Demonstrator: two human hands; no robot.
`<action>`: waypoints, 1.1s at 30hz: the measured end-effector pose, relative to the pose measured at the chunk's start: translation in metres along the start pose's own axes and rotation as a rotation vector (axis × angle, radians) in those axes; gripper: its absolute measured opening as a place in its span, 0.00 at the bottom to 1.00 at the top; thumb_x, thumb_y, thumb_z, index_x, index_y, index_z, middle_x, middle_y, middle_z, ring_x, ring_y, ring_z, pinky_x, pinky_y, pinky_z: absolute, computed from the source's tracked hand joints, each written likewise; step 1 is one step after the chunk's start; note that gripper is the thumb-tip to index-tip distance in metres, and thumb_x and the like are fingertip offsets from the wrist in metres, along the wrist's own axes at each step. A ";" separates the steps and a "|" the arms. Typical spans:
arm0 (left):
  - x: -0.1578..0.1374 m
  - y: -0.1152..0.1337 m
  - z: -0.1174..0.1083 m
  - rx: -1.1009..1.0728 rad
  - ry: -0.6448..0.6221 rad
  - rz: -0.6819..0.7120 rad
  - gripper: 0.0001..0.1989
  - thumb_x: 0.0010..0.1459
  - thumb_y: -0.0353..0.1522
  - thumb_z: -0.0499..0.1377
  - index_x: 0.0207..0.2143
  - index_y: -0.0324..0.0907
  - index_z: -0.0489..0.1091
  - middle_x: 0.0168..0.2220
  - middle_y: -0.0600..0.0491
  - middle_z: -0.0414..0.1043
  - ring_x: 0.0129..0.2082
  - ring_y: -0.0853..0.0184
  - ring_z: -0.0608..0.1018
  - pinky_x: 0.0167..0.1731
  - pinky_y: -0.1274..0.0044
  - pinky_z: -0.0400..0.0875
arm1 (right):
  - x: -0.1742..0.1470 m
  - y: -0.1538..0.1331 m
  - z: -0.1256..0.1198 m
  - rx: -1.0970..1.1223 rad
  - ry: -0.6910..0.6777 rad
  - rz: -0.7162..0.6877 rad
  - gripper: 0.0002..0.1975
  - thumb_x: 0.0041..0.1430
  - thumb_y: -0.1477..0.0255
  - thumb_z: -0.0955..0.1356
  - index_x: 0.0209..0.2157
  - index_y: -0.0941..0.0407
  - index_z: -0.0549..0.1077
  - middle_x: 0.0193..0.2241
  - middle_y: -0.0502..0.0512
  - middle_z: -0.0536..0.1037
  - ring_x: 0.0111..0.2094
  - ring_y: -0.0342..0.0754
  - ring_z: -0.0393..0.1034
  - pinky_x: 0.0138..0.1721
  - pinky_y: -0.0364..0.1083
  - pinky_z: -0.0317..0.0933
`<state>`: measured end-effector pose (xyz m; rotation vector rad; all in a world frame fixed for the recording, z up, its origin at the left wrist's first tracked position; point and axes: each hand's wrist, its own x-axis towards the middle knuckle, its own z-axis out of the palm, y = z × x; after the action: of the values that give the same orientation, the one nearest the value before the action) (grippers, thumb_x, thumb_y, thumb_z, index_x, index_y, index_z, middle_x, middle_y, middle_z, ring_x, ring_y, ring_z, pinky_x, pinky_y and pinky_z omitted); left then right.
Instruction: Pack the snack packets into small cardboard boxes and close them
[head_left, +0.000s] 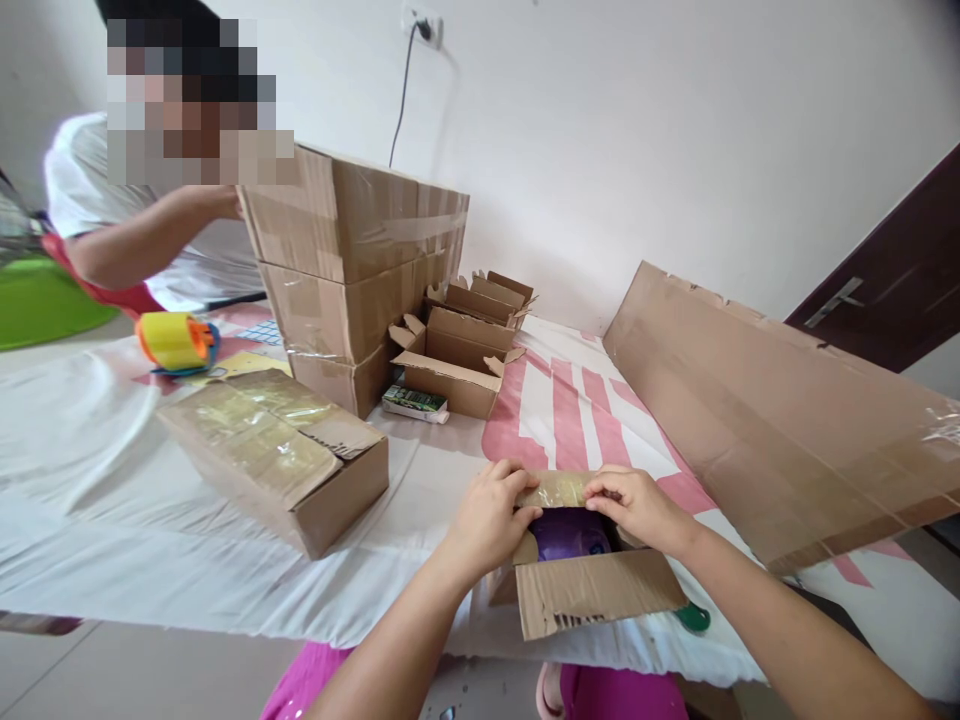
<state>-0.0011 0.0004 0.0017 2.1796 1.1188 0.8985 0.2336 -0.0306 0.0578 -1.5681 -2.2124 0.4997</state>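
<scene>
A small cardboard box stands near the table's front edge, its near flap folded out toward me. Inside it lies a shiny purple object, its kind unclear as the flaps hide part of it. My left hand grips the left end of the far box flap, thumb toward the opening. At that flap's right end, my right hand pinches the edge between thumb and curled fingers. Yellowish tape shines on the flap between both hands.
A taped box lies to the left, near a yellow tape roll. Stacked boxes stand behind, beside open boxes and a small carton. A large cardboard sheet leans at right. Another person sits back left.
</scene>
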 end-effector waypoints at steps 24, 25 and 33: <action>-0.001 -0.001 -0.003 -0.015 -0.009 -0.021 0.14 0.51 0.26 0.65 0.41 0.44 0.74 0.47 0.51 0.71 0.48 0.60 0.72 0.50 0.69 0.67 | 0.005 0.024 -0.006 -0.225 0.248 -0.043 0.19 0.58 0.80 0.57 0.42 0.54 0.75 0.42 0.57 0.77 0.33 0.46 0.73 0.39 0.49 0.69; -0.001 -0.001 -0.003 -0.015 -0.010 -0.022 0.14 0.51 0.26 0.65 0.41 0.43 0.74 0.47 0.51 0.71 0.48 0.60 0.72 0.50 0.69 0.67 | 0.003 0.027 -0.009 -0.187 0.250 -0.050 0.21 0.56 0.81 0.56 0.44 0.54 0.75 0.45 0.57 0.76 0.32 0.45 0.73 0.39 0.49 0.69; 0.001 -0.003 0.000 -0.002 -0.001 -0.012 0.13 0.51 0.27 0.65 0.41 0.44 0.74 0.46 0.51 0.72 0.47 0.60 0.74 0.49 0.69 0.67 | -0.023 0.030 -0.014 -0.042 0.319 0.091 0.10 0.57 0.69 0.64 0.38 0.54 0.75 0.34 0.54 0.78 0.35 0.48 0.73 0.40 0.48 0.68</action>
<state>-0.0023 0.0029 0.0000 2.1692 1.1296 0.8928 0.2722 -0.0420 0.0522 -1.6465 -1.9299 0.2109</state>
